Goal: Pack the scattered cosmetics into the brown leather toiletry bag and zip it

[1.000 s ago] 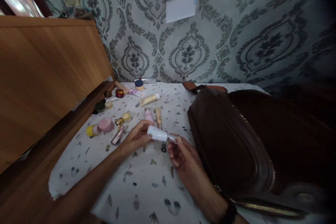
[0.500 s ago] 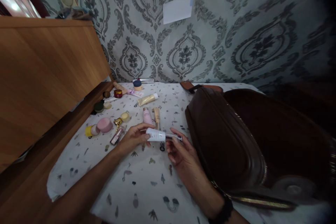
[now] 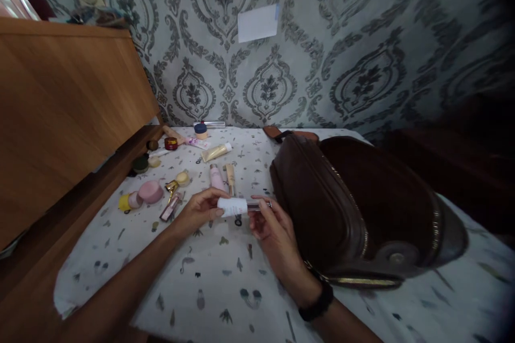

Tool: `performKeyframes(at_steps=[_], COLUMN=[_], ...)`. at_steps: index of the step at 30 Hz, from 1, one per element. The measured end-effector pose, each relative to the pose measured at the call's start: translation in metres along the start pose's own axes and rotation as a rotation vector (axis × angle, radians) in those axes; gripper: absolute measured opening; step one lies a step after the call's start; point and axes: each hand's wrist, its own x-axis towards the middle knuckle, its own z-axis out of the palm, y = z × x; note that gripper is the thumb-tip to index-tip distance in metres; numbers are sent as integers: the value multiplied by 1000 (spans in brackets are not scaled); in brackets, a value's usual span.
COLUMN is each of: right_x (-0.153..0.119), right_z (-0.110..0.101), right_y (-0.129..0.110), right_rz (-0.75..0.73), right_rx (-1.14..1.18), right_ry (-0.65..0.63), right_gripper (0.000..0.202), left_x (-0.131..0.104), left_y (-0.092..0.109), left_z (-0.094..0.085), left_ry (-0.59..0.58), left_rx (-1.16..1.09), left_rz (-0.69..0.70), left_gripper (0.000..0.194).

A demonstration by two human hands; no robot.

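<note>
Between my two hands lies a white cosmetic tube (image 3: 233, 207) with a silvery cap (image 3: 254, 206), held level above the patterned cloth. The fingers of my left hand (image 3: 203, 208) pinch its white end. My right hand (image 3: 273, 225) grips the cap end with thumb and fingers. Just behind the tube rest a pink tube (image 3: 216, 177) and a beige tube (image 3: 230, 176). To the left of my left hand are a small pinkish bottle (image 3: 169, 208), a gold-coloured item (image 3: 171, 188) and a pale yellow round pot (image 3: 182, 178).
An open brown leather bag (image 3: 314, 209) fills the right side. Farther back are a cream tube (image 3: 216, 152), a jar with a dark blue lid (image 3: 200, 131) and a red jar (image 3: 171, 143). A pink round container (image 3: 150, 192) lies left, near a wooden cabinet (image 3: 72, 80).
The view has shifted, so everything sits a little farther left and more of the bag shows. Both hands keep hold of the tube, which looks slightly turned.
</note>
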Motion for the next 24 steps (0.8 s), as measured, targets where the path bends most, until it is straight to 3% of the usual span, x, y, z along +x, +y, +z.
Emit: performKeyframes(at_steps=[5,15,24], right_x=[-9,-14,-28], right_z=[7,28,46], right_y=[-12,-80,-152], right_rz=[-143,-363,-463], right_rx=[-263,-907,-1073], right_ry=[-44,-264,-382], right_gripper=[49,27,30], left_x=[0,-7,-12], left_y=[1,1,-4], left_z=[-1,10,15], left_ry=[-32,-164,-161], left_rx=[-142,-270,-299], left_rz=[-48,-86,-124], left_gripper=[45,48,44])
